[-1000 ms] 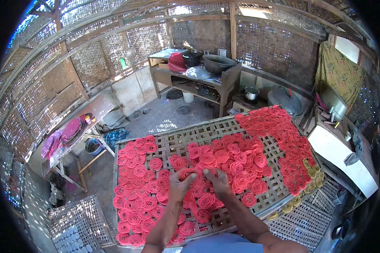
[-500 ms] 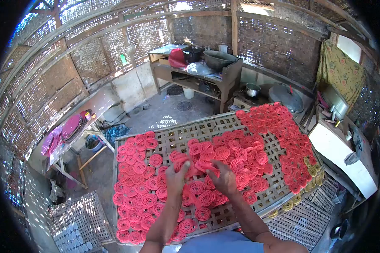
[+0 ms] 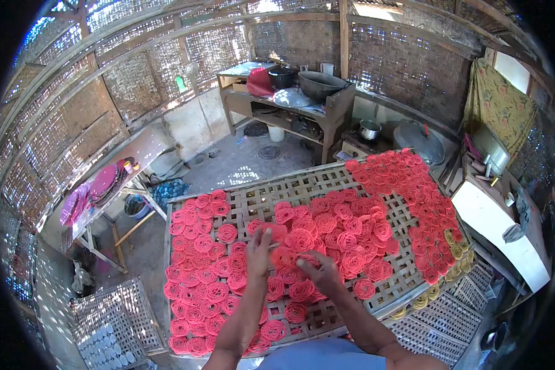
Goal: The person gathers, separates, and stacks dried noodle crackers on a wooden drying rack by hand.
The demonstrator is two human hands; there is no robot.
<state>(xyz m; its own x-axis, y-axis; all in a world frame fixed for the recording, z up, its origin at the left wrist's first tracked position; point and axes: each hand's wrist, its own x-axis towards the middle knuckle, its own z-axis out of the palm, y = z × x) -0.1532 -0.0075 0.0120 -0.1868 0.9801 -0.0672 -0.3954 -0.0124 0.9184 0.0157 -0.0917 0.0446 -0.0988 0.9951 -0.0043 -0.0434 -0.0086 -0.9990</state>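
Observation:
Many pink-red round discs of coiled thin strands lie on a woven bamboo rack (image 3: 253, 206) in front of me. My left hand (image 3: 258, 253) is closed on the edge of a red coiled disc (image 3: 274, 233) above the rack. Just to its right, my right hand (image 3: 320, 271) pinches another red coiled disc (image 3: 285, 256), whose outline is partly blurred. Beneath and beyond both hands is a loose heap of red discs (image 3: 345, 228), some overlapping. On the left part of the rack the discs (image 3: 197, 265) lie closely side by side.
Yellow coiled discs (image 3: 456, 246) sit along the right edge, near lower racks (image 3: 438, 327). A wooden shelf (image 3: 339, 117) with a large basin (image 3: 320, 85) stands at the back. At left is a bench (image 3: 114, 191); a white cabinet (image 3: 499, 228) is on the right.
The discs in my hands have come apart: the left one now lies flatter and more open. My right hand has moved slightly down and left with its disc.

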